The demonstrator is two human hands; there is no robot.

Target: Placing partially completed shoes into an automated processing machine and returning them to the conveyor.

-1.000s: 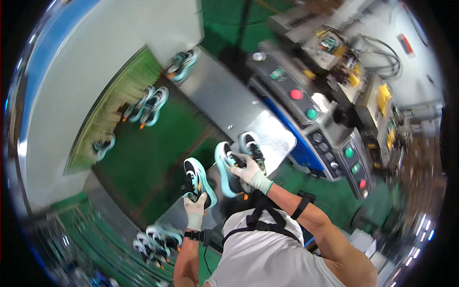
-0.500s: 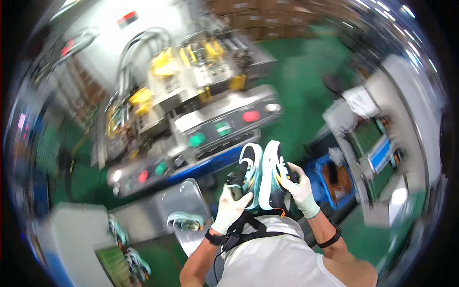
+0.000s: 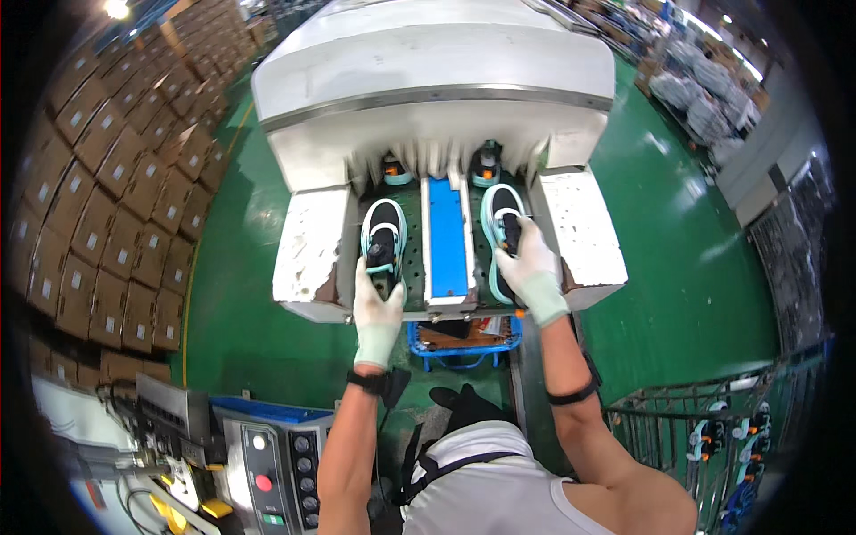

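Note:
Two black, white and mint-green sneakers point away from me at the mouth of a white tunnel machine [image 3: 437, 62]. My left hand [image 3: 377, 308], in a white glove, grips the heel end of the left sneaker [image 3: 384, 223] in the left lane. Gloved likewise, my right hand [image 3: 532, 263] has its fingers round the right sneaker [image 3: 500, 203] in the right lane, covering part of its side. Between the lanes runs a blue-topped divider [image 3: 448, 236]. Deeper in, another shoe sits in each lane, the left one [image 3: 397, 169] and the right one [image 3: 486, 162], partly behind hanging strips.
White side blocks [image 3: 312, 241] flank the lanes. Below the opening is a blue-framed cart [image 3: 464, 348]. Stacked cartons [image 3: 116, 196] line the left. A control panel [image 3: 267, 473] stands at lower left, and a rack [image 3: 660, 428] with several shoes at lower right.
The view has swung from the control-panel machine to the white tunnel machine. The two sneakers, held up side by side before, are now apart, one in each lane, with my hands still on them.

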